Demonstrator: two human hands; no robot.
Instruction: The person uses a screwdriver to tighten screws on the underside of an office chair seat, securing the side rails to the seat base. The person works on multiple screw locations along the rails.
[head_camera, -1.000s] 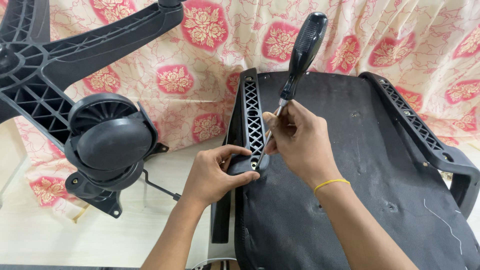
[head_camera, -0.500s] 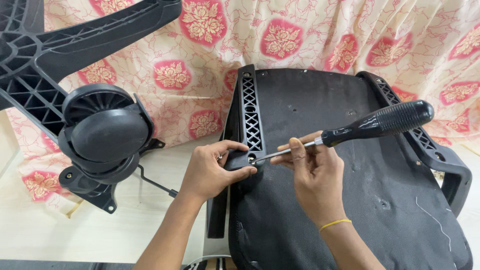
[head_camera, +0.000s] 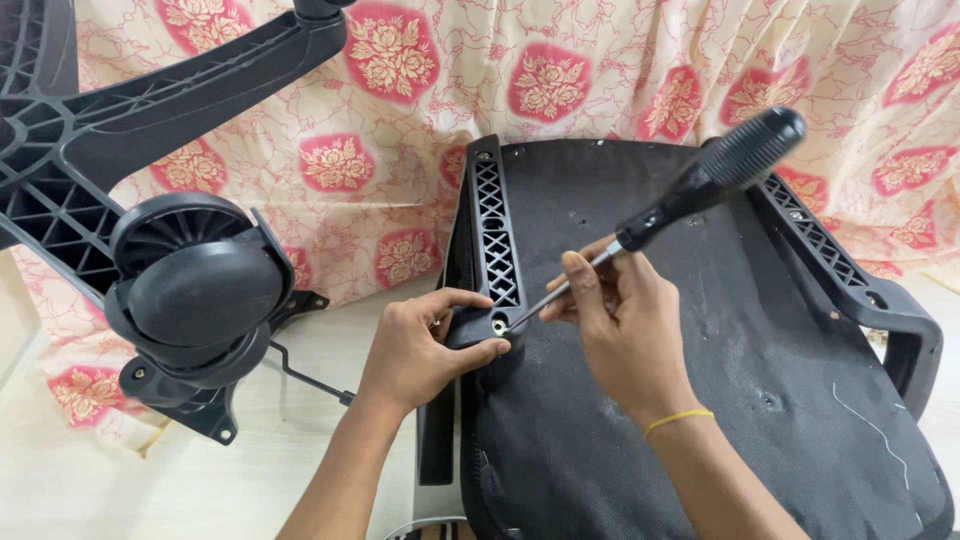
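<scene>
Beneath both hands lies an upturned office chair seat (head_camera: 700, 400), its black fabric underside facing up and its near edge cut off by the bottom of the frame. Behind the hands hangs a cream curtain (head_camera: 560, 90) with red flower medallions, which hides whatever stands beyond it. Well to the left of the left hand, a black chair base (head_camera: 130, 130) runs out of the picture at the top and left, with one caster wheel (head_camera: 195, 285) in full view. Just beyond the left hand, a latticed black armrest bracket (head_camera: 493, 230) runs along the seat's edge; a matching one (head_camera: 830, 260) sits on the far side of the right hand. The left hand (head_camera: 425, 350) is closed around the near end of the bracket. The right hand (head_camera: 625, 320) grips a black-handled screwdriver (head_camera: 700, 185), its handle slightly blurred and its tip set at a small screw hole (head_camera: 498, 325) just beside the left thumb; whether a screw sits there is hard to make out.
</scene>
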